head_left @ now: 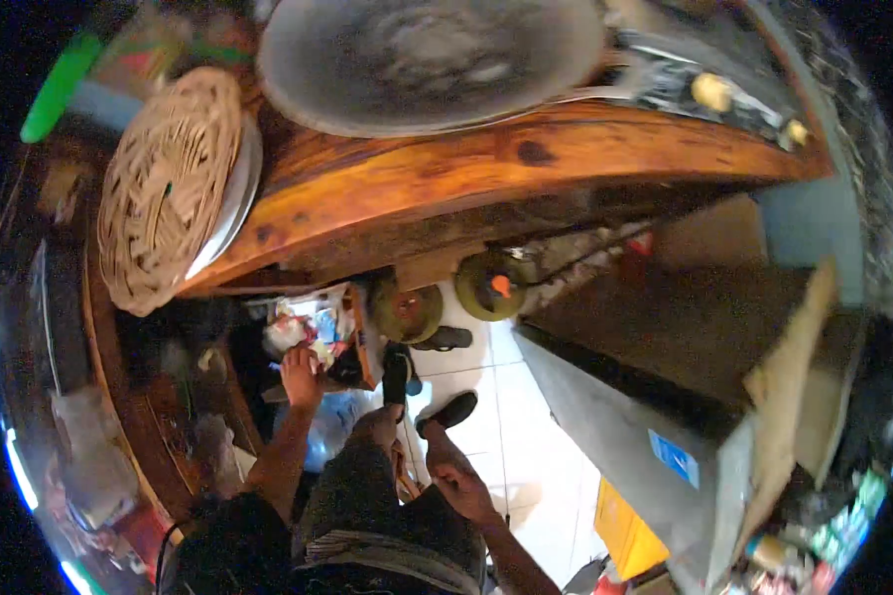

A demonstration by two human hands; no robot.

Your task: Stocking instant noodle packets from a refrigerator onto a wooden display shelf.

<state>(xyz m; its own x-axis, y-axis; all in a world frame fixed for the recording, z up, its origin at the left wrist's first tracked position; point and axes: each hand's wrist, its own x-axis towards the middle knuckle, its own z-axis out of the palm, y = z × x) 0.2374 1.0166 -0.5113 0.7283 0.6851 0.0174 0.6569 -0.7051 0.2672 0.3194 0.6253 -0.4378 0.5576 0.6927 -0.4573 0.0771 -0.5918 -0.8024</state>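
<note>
My left hand [301,373] reaches down at the edge of a box of mixed small packets [320,327] under the wooden counter; whether its fingers hold anything is too blurred to tell. Over my thigh hangs my right hand [458,483], its fingers curled, with nothing visible in it. Above, a large round pan [431,67] rests on the wooden counter [417,160]. A woven wicker basket or lid [167,190] lies over a metal dish at the counter's left.
Two round olive-coloured objects [407,306], possibly gas cylinders, stand under the counter. A grey metal cabinet [632,416] is at the right, a yellow box [625,528] beside it. White floor tiles [521,431] show around my feet. Cluttered shelving lines the left.
</note>
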